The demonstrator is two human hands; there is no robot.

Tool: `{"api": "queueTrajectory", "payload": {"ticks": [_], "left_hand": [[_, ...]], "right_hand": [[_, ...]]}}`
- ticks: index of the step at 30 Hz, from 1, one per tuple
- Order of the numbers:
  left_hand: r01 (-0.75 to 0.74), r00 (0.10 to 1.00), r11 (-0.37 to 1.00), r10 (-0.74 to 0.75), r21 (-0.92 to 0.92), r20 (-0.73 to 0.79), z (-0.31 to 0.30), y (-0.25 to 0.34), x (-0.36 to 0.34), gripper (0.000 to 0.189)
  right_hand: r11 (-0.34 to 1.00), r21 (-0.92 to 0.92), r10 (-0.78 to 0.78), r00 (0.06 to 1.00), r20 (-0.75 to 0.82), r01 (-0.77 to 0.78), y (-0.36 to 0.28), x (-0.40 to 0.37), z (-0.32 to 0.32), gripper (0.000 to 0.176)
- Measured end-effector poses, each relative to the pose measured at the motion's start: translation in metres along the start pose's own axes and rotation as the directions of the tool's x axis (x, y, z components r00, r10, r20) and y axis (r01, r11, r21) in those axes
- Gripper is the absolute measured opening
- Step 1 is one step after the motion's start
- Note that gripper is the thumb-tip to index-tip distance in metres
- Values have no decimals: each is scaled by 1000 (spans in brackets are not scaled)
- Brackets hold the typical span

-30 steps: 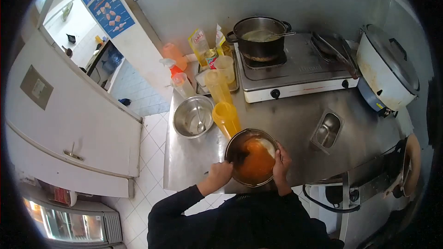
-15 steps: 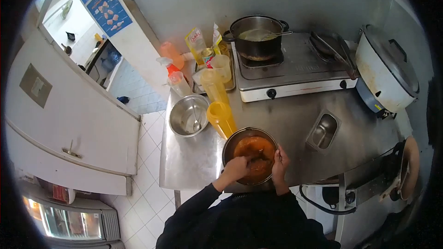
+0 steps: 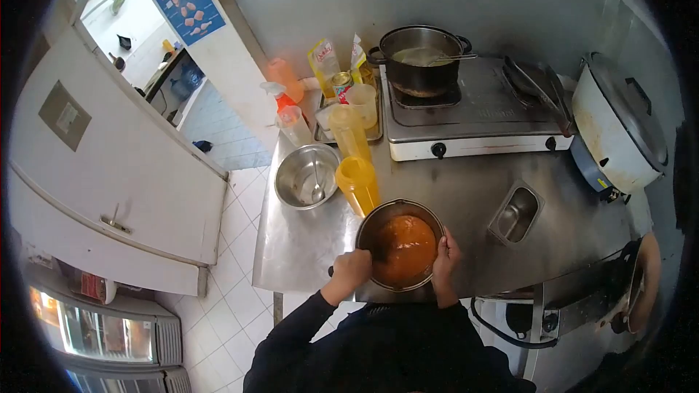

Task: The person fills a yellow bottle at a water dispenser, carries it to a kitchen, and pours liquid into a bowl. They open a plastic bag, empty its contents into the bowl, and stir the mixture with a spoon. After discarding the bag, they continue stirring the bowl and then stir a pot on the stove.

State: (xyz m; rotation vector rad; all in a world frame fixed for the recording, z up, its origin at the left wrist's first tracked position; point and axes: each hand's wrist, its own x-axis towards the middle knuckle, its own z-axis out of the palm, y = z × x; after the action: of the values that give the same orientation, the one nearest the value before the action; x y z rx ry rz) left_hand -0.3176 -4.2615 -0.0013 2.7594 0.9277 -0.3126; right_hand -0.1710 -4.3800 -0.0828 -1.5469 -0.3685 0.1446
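Observation:
A metal pot (image 3: 378,220) of orange sauce (image 3: 405,247) stands at the near edge of the steel counter (image 3: 466,189). My left hand (image 3: 352,269) is at the pot's left rim, closed around a dark utensil handle that reaches into the sauce. My right hand (image 3: 445,253) grips the pot's right rim and steadies it.
An orange plastic jug (image 3: 358,183) and a steel bowl with a spoon (image 3: 306,176) stand just behind the pot. Further back are a tray of bottles and packets (image 3: 342,105), a gas stove with a dark pot (image 3: 422,65), a small steel insert (image 3: 515,212) and a rice cooker (image 3: 619,124).
My left hand has swung from inside the pot back to its left rim with the utensil; the sauce looks more evenly orange than a second ago. My right hand stays on the rim.

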Motion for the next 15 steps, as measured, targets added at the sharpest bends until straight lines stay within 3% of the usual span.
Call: {"api": "queueTrajectory", "payload": {"ticks": [5,8,15], "left_hand": [[-85,984,995,93,-55,153,-1,21,-11,22],[-166,978,972,184,-169,101,0,33,-9,25],[-90,988,976,63,-197,-139,14,22,26,24]], "right_hand": [[999,38,19,999,27,-20,-7,-1,4,26],[998,55,13,999,52,-16,-8,-2,5,26],[997,50,-68,994,81,65,0,-6,6,27]]}}
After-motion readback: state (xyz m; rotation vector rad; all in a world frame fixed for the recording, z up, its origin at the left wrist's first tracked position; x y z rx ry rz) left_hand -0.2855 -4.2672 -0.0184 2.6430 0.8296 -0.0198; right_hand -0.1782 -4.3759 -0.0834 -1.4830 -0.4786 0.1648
